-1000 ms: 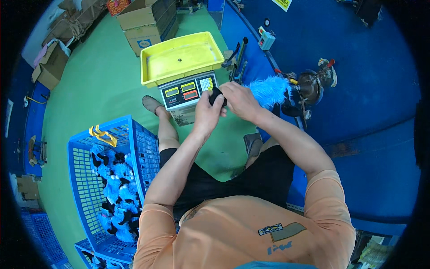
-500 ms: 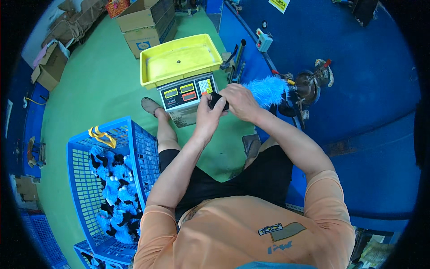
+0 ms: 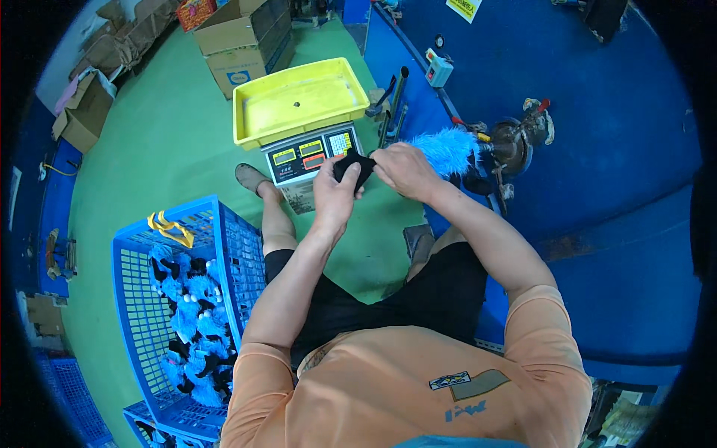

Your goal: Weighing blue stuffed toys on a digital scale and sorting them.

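My left hand (image 3: 334,196) is closed round a small black soft fabric piece (image 3: 353,171), thumb lying across its front. At the right tip of that piece, the fingers of my right hand (image 3: 405,172) are pinched together on its edge. Just beyond my right hand, a bright blue furry plush skin (image 3: 448,151) with black parts hangs at the metal nozzle (image 3: 514,148) of a blue machine. Behind my left hand stands a digital weighing scale (image 3: 308,155) with a yellow plastic tray (image 3: 250,119) on top; a small dark bit lies in the tray.
At my left, a tall blue plastic basket (image 3: 218,246) holds several blue and black plush pieces (image 3: 198,321), with a yellow strap (image 3: 172,228) tied on its rim. Cardboard boxes (image 3: 239,60) stand beyond the scale. The blue machine panel (image 3: 597,224) fills the right side.
My left hand has drawn slightly left and down with the black piece, which now shows more between my hands. My right hand has shifted a little right. The plush on the nozzle stays put.
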{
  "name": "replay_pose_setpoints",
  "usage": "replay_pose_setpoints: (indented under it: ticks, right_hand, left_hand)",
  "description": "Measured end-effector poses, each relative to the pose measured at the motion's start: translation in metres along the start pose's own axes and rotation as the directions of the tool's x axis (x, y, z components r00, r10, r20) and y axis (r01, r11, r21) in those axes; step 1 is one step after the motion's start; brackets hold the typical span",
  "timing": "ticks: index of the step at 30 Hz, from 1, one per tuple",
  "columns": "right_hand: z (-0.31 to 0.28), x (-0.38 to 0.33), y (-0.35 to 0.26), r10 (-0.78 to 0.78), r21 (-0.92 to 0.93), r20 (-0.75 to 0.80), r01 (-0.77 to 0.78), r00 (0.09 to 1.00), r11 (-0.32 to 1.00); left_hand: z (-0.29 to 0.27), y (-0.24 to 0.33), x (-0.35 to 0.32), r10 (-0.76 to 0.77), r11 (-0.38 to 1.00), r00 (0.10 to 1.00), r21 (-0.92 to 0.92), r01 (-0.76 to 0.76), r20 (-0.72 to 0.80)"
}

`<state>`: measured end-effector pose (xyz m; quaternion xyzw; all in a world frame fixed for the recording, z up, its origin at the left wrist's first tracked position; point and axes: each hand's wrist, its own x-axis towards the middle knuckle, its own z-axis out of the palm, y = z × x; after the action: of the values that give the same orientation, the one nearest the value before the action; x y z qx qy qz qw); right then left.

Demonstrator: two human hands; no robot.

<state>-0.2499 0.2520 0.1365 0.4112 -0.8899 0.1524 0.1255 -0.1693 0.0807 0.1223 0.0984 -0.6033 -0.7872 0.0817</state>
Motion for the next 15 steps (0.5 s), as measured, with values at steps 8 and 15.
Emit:
replay_pose_setpoints:
  ticks: [8, 15]
  right_hand:
    - [-0.02, 0.004, 0.003, -0.053, 0.178, 0.096, 0.035, 0.994, 0.983]
    - [-0.005, 0.008, -0.005, 0.071, 0.037, 0.124, -0.076, 0.99, 0.996]
  left_hand:
    - [-0.003, -0.011, 0.004, 0.265, 0.898, 0.954, 0.325, -0.297, 0.141]
    - [0.009, -0.005, -0.005, 0.297, 0.87, 0.932, 0.344, -0.353, 0.205]
